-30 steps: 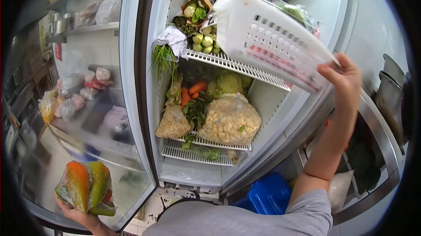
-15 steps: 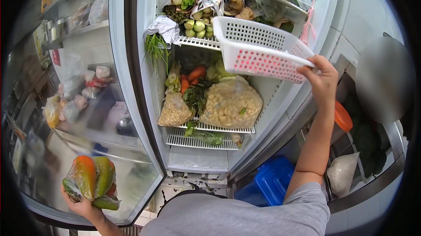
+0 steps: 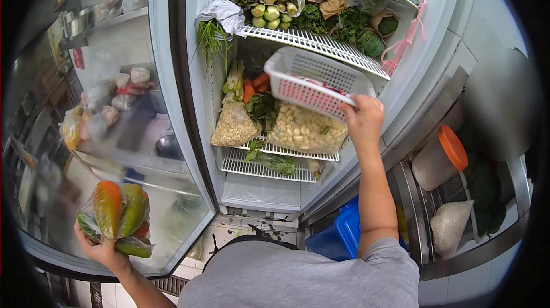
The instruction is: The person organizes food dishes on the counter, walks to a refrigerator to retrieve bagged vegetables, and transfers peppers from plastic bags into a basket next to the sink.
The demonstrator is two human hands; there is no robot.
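My left hand [image 3: 100,251] holds a clear plastic bag of orange and green peppers [image 3: 117,213] at the lower left, in front of the open glass door. My right hand [image 3: 364,116] grips the right end of a white perforated basket [image 3: 315,82] with something red and white inside. The basket hangs tilted in front of the fridge's middle space, below the upper wire shelf [image 3: 321,43]. Behind and beneath it are a large bag of pale cloves [image 3: 306,130] and carrots [image 3: 249,90].
Leafy greens [image 3: 346,27] and wrapped vegetables fill the upper shelf. The glass door [image 3: 186,193] stands open at left. At right are an orange-lidded container [image 3: 438,159], a bag of white grains [image 3: 451,225] and a blue bin [image 3: 344,231].
My right hand has brought the basket down and to the left, from the upper shelf to in front of the middle space. My left hand still holds the peppers.
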